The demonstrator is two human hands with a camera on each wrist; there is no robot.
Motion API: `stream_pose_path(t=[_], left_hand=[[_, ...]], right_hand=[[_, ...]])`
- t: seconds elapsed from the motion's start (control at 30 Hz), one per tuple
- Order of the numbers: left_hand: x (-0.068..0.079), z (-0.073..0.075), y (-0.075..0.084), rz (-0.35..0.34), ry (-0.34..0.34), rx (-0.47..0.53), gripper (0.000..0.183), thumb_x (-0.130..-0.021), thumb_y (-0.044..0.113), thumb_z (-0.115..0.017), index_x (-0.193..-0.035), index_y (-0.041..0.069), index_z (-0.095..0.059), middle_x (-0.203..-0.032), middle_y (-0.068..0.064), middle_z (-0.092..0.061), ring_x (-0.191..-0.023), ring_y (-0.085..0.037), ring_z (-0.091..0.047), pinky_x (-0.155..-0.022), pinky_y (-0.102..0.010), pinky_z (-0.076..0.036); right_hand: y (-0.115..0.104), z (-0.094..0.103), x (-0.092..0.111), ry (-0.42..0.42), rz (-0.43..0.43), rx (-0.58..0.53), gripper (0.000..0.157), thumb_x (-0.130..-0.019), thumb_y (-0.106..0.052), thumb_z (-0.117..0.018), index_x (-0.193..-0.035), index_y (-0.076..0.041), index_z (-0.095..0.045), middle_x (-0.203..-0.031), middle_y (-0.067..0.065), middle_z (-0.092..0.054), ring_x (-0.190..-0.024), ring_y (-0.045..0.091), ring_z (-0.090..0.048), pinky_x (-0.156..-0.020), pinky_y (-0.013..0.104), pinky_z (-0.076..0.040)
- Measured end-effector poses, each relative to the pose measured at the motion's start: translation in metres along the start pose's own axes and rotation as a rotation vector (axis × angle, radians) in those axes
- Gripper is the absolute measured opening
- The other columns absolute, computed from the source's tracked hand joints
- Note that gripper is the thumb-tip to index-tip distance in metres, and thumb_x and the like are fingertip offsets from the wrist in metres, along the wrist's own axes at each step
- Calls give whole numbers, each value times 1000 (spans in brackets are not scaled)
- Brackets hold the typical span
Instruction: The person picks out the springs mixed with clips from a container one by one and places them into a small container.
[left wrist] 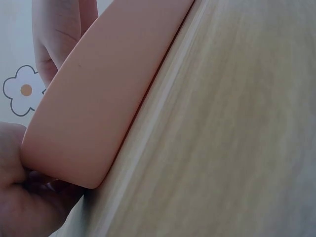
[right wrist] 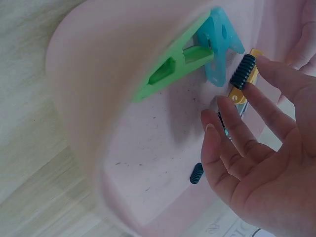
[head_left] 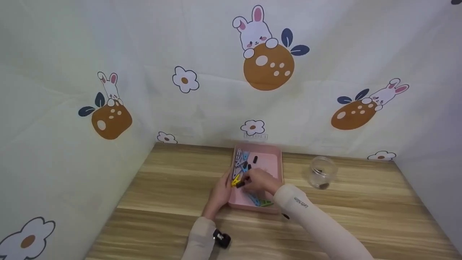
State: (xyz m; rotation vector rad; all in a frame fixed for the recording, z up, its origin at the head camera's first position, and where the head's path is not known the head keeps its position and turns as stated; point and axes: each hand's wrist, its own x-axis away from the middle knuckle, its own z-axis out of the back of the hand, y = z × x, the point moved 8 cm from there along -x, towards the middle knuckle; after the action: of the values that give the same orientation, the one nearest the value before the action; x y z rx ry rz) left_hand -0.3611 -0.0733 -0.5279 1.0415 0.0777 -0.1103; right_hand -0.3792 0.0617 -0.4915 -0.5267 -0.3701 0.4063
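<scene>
Black ridged piece [right wrist: 243, 72] is pinched between two fingertips of my right hand [right wrist: 271, 158], inside the pink tray [head_left: 270, 162] at its left; whether it touches the yellow clip [head_left: 236, 179] beside it I cannot tell. My left hand [head_left: 221, 191] grips the tray's left side, its fingertips hard to make out. I seem to be picking the piece out; next likely calls for a steady, clear lift. My right hand and sleeve [head_left: 317, 220] hide the tray's middle and near right.

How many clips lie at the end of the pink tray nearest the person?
2: a blue clip and, to its right, a green clip. Others might be hidden under the right hand.
</scene>
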Motion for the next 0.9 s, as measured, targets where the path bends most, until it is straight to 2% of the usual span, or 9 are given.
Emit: stream_pose_path(t=[0.2,0.27,0.5,0.67,0.9], left_hand=[[0,-1,-1,-17,3,7,46,-112,6,-42,-156,-3,-45,-155,-30,-51,-141,-46,-51,-117,-59,-42],[-1,-2,-2,-3,-8,25,46,-113,8,-41,-157,-2,-44,-157,-28,-48,-144,-45,-49,-119,-58,-40],[-1,-2,0,-17,-5,27,46,-113,9,-41,-157,-1,-45,-155,-29,-51,-142,-46,-51,-117,-59,-42],[0,-1,-1,2,-6,31,46,-113,10,-41,-158,2,-45,-155,-28,-51,-142,-47,-51,-118,-60,-41],[0,0,-2,-5,2,32,46,-112,7,-42,-157,-1,-45,-156,-29,-50,-143,-47,-49,-120,-60,-39]], right_hand=[[-1,-7,-8,35,16,26,19,-97,-14,-77,-114,-7,-78,-104,5,-75,-85,18,-62,-87,39,-58],[0,-9,-10,51,21,21,16,-96,-12,-77,-111,-6,-78,-103,5,-75,-84,17,-62,-86,39,-59],[8,-10,-16,88,39,-75,4,-94,-7,-78,-98,-7,-77,-96,3,-75,-84,15,-64,-84,38,-59],[10,-9,-15,97,49,-128,3,-94,-7,-79,-96,-7,-77,-93,1,-74,-82,14,-63,-80,34,-58],[11,-8,-13,103,46,-179,3,-94,-9,-78,-97,-8,-78,-92,0,-73,-81,13,-62,-79,32,-56]])
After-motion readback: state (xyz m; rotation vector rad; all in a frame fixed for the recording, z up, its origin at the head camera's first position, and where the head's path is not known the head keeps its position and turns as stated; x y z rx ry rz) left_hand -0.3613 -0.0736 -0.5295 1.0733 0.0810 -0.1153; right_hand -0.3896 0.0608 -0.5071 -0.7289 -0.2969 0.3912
